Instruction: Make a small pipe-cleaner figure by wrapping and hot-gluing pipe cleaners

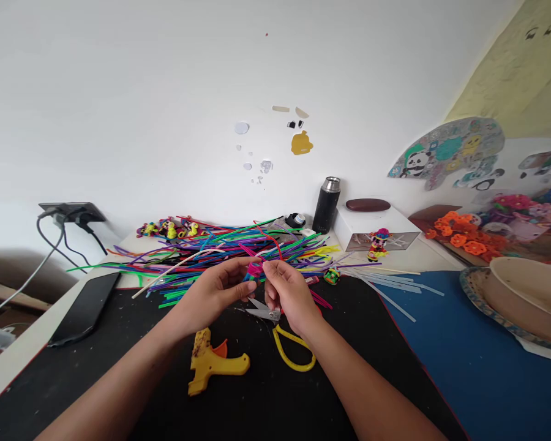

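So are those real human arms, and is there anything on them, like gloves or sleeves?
Yes, a person's. The left hand and right hand are gloveless. The left forearm and right forearm are bare, with no sleeves in view. No watch, bracelet or cable shows.

Both forearms are bare and converge toward the centre of the view: the left forearm point(123, 373) rises from the lower left, the right forearm point(362, 380) from the lower right. The left wrist point(177, 320) and right wrist point(316, 329) are at roughly equal height. The left hand point(220, 286) is turned thumb side up, its index finger arched above the left thumb point(239, 292), which points inward in a pinch. The right hand point(288, 291) is pinched likewise, right thumb point(274, 274) angled up and inward, lower fingers curled beneath. The fingertips sit close together; contact between the hands cannot be confirmed.
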`<action>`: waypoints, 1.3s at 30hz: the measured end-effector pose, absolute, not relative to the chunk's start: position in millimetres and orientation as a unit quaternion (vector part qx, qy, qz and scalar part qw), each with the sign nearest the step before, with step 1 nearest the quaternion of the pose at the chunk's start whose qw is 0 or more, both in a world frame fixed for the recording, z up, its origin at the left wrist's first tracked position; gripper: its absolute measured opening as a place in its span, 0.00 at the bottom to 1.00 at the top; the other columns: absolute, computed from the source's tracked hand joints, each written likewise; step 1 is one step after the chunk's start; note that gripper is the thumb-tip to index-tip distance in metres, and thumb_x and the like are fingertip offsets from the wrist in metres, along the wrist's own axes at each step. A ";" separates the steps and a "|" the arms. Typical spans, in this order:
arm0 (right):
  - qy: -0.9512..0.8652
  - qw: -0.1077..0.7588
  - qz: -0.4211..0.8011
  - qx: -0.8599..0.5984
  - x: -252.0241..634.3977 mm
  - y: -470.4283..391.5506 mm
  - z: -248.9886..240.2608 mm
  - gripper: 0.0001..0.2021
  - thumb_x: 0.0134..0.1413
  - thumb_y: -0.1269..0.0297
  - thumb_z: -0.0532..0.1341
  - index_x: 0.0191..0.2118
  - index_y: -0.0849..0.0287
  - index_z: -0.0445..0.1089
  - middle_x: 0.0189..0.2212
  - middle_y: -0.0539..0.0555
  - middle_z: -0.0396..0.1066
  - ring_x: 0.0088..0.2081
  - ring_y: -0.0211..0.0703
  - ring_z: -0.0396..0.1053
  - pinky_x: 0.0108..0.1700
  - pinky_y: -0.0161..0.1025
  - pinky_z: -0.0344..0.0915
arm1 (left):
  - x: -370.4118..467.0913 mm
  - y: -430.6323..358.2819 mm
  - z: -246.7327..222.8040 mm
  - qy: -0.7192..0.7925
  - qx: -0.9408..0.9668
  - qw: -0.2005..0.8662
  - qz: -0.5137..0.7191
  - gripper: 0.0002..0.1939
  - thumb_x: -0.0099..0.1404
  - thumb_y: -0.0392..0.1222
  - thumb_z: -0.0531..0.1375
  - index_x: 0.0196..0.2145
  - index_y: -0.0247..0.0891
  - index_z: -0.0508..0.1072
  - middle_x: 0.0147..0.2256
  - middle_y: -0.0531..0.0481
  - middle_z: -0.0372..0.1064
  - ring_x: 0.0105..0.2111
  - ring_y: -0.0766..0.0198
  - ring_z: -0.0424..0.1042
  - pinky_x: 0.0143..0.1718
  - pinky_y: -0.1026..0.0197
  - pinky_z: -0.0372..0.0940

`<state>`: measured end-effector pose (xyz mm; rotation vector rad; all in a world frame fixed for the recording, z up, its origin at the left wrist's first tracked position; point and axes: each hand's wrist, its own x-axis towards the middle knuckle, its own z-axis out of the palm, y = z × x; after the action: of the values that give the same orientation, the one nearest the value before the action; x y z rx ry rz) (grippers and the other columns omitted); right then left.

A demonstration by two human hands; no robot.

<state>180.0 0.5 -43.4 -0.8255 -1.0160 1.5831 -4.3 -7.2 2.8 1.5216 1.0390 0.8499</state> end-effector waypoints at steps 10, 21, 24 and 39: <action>-0.415 0.542 0.629 -0.372 182.2 3.3 -43.2 0.16 0.58 0.49 0.67 0.32 0.56 0.70 0.14 0.38 0.54 0.13 0.33 0.55 0.17 0.32 0.47 | -8.6 -6.7 10.9 0.394 0.526 0.635 0.406 0.29 0.65 0.49 0.73 0.60 0.38 0.76 0.41 0.42 0.82 0.35 0.56 0.81 0.40 0.55 0.75; -0.438 0.544 0.607 -0.379 175.2 -0.7 -48.7 0.11 0.53 0.58 0.62 0.26 0.53 0.61 0.14 0.37 0.48 0.14 0.31 0.46 0.17 0.32 0.44 | -12.1 -5.2 16.6 0.359 0.446 0.695 0.434 0.25 0.64 0.45 0.75 0.56 0.37 0.79 0.43 0.40 0.84 0.33 0.58 0.82 0.36 0.60 0.75; -0.451 0.540 0.600 -0.381 172.9 -1.3 -52.7 0.10 0.53 0.59 0.61 0.25 0.52 0.61 0.13 0.37 0.46 0.14 0.31 0.44 0.17 0.32 0.42 | -13.0 -4.3 14.8 0.352 0.433 0.704 0.439 0.23 0.65 0.44 0.74 0.56 0.36 0.80 0.43 0.40 0.84 0.33 0.58 0.82 0.35 0.61 0.76; -0.524 0.504 0.559 -0.398 175.2 -8.9 -54.7 0.14 0.62 0.57 0.60 0.26 0.52 0.59 0.14 0.40 0.50 0.16 0.34 0.44 0.21 0.36 0.43 | -18.0 1.5 19.5 0.337 0.404 0.708 0.471 0.17 0.65 0.39 0.72 0.51 0.35 0.80 0.40 0.42 0.84 0.30 0.61 0.82 0.32 0.63 0.75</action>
<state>175.2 -8.9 -54.7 -0.9608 -1.2653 1.3501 -18.0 1.5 19.5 0.8980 0.7481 1.0470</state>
